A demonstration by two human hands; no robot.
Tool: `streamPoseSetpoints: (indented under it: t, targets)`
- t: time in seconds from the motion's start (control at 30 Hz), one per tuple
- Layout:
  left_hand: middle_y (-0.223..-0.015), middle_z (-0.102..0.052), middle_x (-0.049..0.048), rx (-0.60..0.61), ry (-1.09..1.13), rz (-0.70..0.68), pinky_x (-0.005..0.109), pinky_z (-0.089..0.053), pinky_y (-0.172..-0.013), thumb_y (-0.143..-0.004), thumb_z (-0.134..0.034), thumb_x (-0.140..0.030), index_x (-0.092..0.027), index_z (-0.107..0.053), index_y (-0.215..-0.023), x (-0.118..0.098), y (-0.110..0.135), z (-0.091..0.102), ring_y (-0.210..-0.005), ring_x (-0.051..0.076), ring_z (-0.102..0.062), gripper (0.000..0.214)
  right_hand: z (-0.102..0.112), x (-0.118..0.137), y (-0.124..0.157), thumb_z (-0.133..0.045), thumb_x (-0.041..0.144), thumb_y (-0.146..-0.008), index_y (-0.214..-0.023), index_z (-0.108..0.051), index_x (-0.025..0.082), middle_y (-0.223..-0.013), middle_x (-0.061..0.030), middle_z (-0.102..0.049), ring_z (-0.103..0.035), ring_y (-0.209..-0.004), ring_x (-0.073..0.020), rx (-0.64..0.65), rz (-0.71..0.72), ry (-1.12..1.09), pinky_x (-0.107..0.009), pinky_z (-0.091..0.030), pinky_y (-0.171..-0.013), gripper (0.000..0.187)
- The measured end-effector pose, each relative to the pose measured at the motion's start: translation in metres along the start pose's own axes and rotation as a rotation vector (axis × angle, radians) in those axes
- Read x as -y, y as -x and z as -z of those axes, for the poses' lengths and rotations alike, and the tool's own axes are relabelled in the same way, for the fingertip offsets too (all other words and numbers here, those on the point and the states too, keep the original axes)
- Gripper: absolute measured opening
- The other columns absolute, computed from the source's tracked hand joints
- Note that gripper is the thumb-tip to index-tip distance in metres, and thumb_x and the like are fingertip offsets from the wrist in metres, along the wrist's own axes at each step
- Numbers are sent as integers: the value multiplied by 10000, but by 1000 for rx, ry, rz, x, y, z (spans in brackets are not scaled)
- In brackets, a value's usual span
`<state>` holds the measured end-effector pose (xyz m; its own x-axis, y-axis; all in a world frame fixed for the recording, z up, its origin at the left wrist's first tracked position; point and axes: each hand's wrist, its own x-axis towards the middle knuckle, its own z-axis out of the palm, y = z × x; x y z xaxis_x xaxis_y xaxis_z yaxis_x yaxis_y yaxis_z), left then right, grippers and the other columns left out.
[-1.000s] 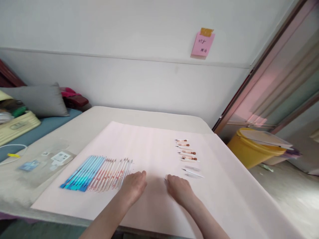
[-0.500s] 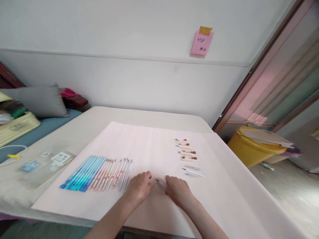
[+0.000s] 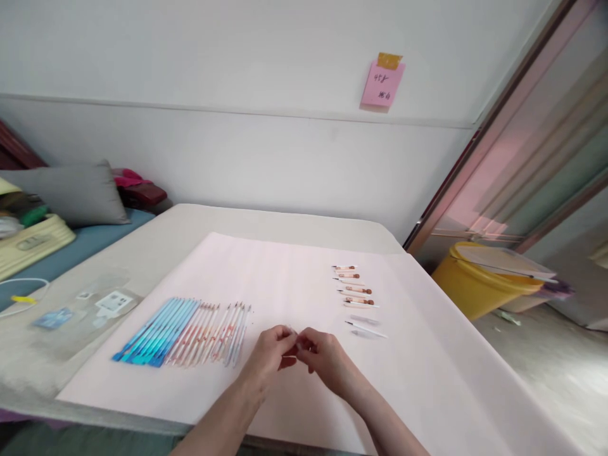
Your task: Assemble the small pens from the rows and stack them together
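Both hands meet above the white sheet near its front edge. My left hand (image 3: 270, 351) is closed, thumb and fingers pinched at one end of a small pen (image 3: 291, 330). Fingers of my right hand (image 3: 327, 358) are closed on the same pen, mostly hidden by both hands; only a pale, see-through bit shows. To the left lies a row of slim pens (image 3: 204, 335) in white with red and orange patterns. Beside it are several blue pens (image 3: 159, 332). On the right rest a pen refill (image 3: 368, 329) with a dark tip and clear pen parts (image 3: 364, 319).
Farther back on the right lie several short brown-and-cream pen pieces (image 3: 358, 291) with white refills. Clear plastic packaging (image 3: 80, 316) sits at the table's left. A yellow bin (image 3: 468, 285) stands beyond the right edge. A pink note (image 3: 382, 83) is taped to the wall.
My left hand has closed and come together with my right hand. The pen, its dark tip visible before in the right hand, is now mostly covered by fingers.
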<state>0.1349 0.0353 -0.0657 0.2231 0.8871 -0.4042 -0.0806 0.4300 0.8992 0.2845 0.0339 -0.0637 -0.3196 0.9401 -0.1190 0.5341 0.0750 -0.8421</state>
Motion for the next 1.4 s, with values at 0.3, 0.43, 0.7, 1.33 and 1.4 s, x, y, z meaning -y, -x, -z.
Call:
streamPoseSetpoints:
  t: [0.3, 0.43, 0.7, 1.33, 1.4]
  targets:
    - [-745, -666, 88, -199, 415, 77, 258, -476, -608, -651, -640, -216, -162, -495, -728, 2, -12, 16, -673, 164, -636, 172, 3, -14, 2, -415, 54, -782, -929, -564, 170, -942, -103, -616, -636, -804, -210, -2, -188, 932, -292, -410, -665, 239]
    - [-748, -655, 80, -190, 417, 87, 252, -475, -614, -665, -627, -202, -153, -513, -765, 5, -13, 16, -678, 157, -630, 160, 1, -16, 0, -390, 48, -793, -923, -573, 151, -900, -125, -631, -640, -833, -231, 33, -203, 942, -311, -417, -686, 247]
    - [-743, -577, 17, -322, 404, 71, 243, -456, -660, -656, -636, -159, -158, -525, -839, 1, -11, 19, -685, 107, -579, 215, -4, -9, 0, -408, 89, -753, -933, -578, 192, -894, -89, -662, -636, -829, -230, 39, -197, 896, -310, -415, -654, 268]
    - [-748, -604, 30, -289, 420, 142, 244, -458, -660, -652, -628, -136, -157, -535, -817, 7, -4, 2, -700, 120, -601, 190, -13, -8, -2, -427, 73, -681, -791, -586, 189, -773, -48, -657, -605, -713, -162, -11, -164, 653, -228, -364, -579, 226]
    - [-745, -612, 38, -245, 438, 166, 246, -462, -643, -655, -625, -129, -153, -539, -824, 10, -2, -1, -676, 122, -604, 191, -10, -9, -5, -437, 83, -672, -741, -566, 188, -708, -12, -638, -583, -655, -122, -26, -150, 563, -193, -350, -536, 180]
